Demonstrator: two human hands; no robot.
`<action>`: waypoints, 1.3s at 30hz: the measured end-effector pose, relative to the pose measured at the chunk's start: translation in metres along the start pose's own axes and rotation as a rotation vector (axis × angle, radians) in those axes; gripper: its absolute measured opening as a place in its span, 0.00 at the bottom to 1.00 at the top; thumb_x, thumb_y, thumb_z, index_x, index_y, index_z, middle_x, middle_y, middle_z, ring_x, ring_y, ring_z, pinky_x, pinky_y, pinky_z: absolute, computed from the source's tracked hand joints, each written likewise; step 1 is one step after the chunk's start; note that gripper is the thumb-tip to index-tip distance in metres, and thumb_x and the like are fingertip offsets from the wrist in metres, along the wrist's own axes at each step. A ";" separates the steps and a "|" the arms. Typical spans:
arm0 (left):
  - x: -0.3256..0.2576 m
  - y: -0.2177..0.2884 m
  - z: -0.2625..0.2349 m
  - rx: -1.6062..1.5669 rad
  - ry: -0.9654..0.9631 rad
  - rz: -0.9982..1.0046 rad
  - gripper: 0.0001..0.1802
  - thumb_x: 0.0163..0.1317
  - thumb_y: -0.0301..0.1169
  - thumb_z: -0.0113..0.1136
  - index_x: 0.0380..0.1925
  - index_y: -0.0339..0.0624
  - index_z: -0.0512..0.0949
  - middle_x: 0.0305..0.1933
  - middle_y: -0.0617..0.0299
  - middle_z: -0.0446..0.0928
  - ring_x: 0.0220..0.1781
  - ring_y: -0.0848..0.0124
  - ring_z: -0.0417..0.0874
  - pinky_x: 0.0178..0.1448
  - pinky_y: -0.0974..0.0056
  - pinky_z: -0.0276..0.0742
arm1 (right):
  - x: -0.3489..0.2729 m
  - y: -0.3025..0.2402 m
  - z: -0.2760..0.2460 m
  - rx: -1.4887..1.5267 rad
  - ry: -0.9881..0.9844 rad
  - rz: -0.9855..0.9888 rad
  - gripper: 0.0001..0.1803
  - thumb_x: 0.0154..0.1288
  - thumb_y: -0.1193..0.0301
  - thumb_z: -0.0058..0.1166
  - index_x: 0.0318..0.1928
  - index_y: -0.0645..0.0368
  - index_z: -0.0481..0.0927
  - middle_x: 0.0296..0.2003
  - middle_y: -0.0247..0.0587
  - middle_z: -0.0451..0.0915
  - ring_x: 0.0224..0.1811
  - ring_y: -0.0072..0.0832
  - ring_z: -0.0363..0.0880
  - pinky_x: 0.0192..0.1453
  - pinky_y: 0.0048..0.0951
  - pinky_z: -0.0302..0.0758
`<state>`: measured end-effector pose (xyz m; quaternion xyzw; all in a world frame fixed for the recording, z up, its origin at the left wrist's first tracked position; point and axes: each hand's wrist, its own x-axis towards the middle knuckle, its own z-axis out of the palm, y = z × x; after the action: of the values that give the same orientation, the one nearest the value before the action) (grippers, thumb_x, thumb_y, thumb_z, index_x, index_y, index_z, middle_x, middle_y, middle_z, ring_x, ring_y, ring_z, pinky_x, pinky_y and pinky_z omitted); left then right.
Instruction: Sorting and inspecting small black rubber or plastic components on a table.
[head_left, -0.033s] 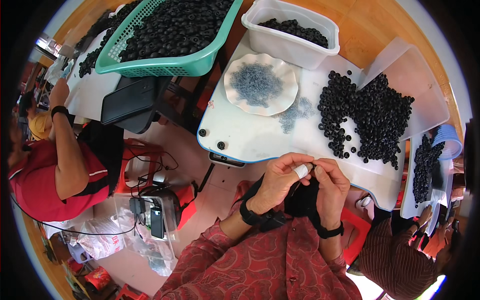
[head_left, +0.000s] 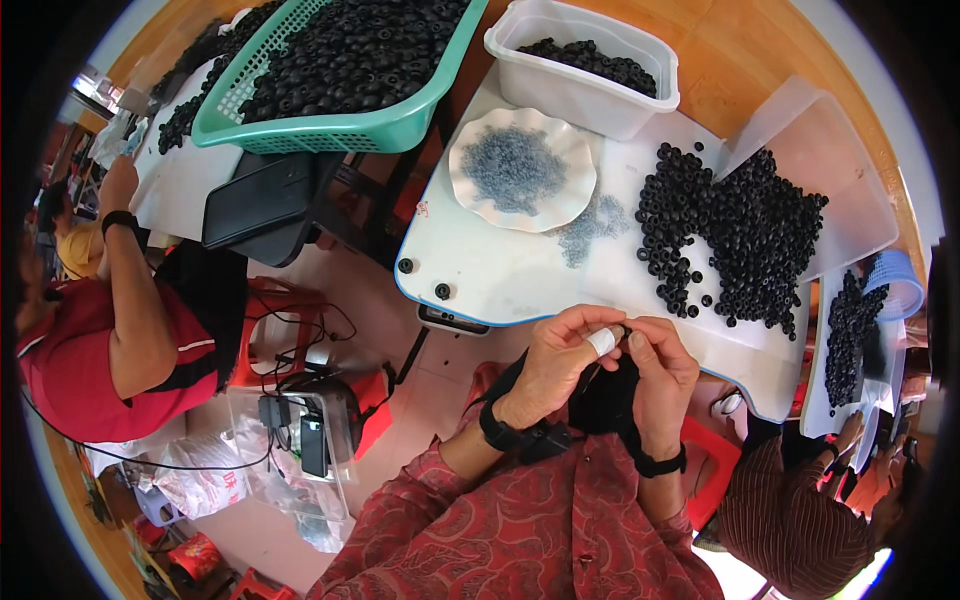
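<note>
Small dark piece [head_left: 627, 333]: pinched by fingertips [head_left: 638, 344], mostly covered from my eyes.
Its shape and tilt: I cannot tell.
Its place: right of the frame's centre, slightly below the middle.

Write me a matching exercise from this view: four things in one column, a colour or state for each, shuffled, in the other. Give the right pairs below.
Things
1. Large basket
2. Plate
3. Left hand
4. Small basket

Colours and states
A. Blue, near the right edge of the view
B. Has a white wrap around one digit
C. Green, heaped with black pieces
D. White, with a wavy rim

Right pairs: 1-C, 2-D, 3-B, 4-A
</note>
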<state>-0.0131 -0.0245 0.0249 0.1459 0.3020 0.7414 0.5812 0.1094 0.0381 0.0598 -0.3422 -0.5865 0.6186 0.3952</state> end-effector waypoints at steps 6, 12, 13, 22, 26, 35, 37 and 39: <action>0.001 0.001 -0.006 -0.022 0.027 -0.029 0.14 0.70 0.24 0.54 0.53 0.31 0.76 0.43 0.57 0.81 0.38 0.75 0.81 0.41 0.71 0.82 | 0.006 -0.012 0.006 -0.363 -0.073 -0.129 0.07 0.67 0.78 0.56 0.45 0.63 0.82 0.43 0.37 0.77 0.39 0.20 0.75 0.42 0.19 0.73; 0.001 0.005 -0.008 0.011 0.049 -0.062 0.15 0.72 0.27 0.52 0.54 0.32 0.75 0.44 0.54 0.82 0.39 0.75 0.81 0.42 0.69 0.82 | 0.038 -0.023 0.003 -0.300 -0.044 0.089 0.06 0.68 0.75 0.57 0.41 0.66 0.81 0.32 0.35 0.80 0.28 0.18 0.76 0.32 0.19 0.74; 0.002 0.006 -0.008 0.022 0.051 -0.074 0.15 0.72 0.27 0.52 0.54 0.32 0.75 0.44 0.54 0.82 0.38 0.75 0.81 0.42 0.69 0.81 | 0.049 -0.028 0.004 -0.301 -0.046 0.107 0.07 0.68 0.74 0.57 0.40 0.67 0.81 0.30 0.35 0.80 0.26 0.18 0.76 0.31 0.19 0.74; 0.001 -0.002 -0.008 -0.001 -0.022 -0.075 0.14 0.72 0.27 0.52 0.54 0.33 0.76 0.43 0.54 0.81 0.37 0.76 0.81 0.40 0.71 0.81 | 0.205 -0.080 0.025 0.132 -0.027 -0.079 0.20 0.72 0.73 0.51 0.57 0.79 0.72 0.44 0.51 0.81 0.44 0.32 0.83 0.54 0.27 0.80; 0.002 -0.007 -0.012 0.040 -0.015 -0.092 0.14 0.72 0.27 0.52 0.53 0.33 0.76 0.44 0.55 0.81 0.37 0.76 0.81 0.40 0.71 0.82 | 0.196 -0.087 0.012 0.066 0.044 -0.091 0.20 0.72 0.74 0.51 0.57 0.79 0.71 0.44 0.52 0.81 0.44 0.32 0.83 0.52 0.27 0.80; 0.007 -0.013 -0.015 0.055 -0.007 -0.147 0.14 0.72 0.27 0.52 0.53 0.34 0.76 0.43 0.56 0.82 0.37 0.77 0.80 0.40 0.71 0.81 | 0.088 -0.031 -0.079 -0.489 0.187 -0.024 0.11 0.68 0.74 0.56 0.46 0.68 0.82 0.34 0.39 0.84 0.34 0.20 0.82 0.40 0.20 0.78; 0.007 -0.015 -0.015 0.055 -0.005 -0.152 0.14 0.72 0.27 0.52 0.53 0.34 0.77 0.43 0.56 0.82 0.37 0.77 0.80 0.40 0.71 0.81 | 0.069 -0.006 -0.100 -0.623 0.233 -0.051 0.09 0.65 0.76 0.58 0.45 0.66 0.82 0.30 0.35 0.82 0.31 0.17 0.78 0.36 0.19 0.75; 0.007 -0.016 -0.016 0.049 -0.008 -0.147 0.14 0.72 0.27 0.52 0.54 0.34 0.77 0.43 0.56 0.82 0.37 0.77 0.80 0.40 0.72 0.81 | 0.054 0.015 -0.114 -0.710 0.235 -0.085 0.10 0.63 0.78 0.60 0.45 0.64 0.83 0.30 0.33 0.80 0.29 0.16 0.76 0.34 0.19 0.73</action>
<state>-0.0121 -0.0199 0.0021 0.1404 0.3275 0.6886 0.6315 0.1846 0.1380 0.0387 -0.5019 -0.7289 0.3163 0.3416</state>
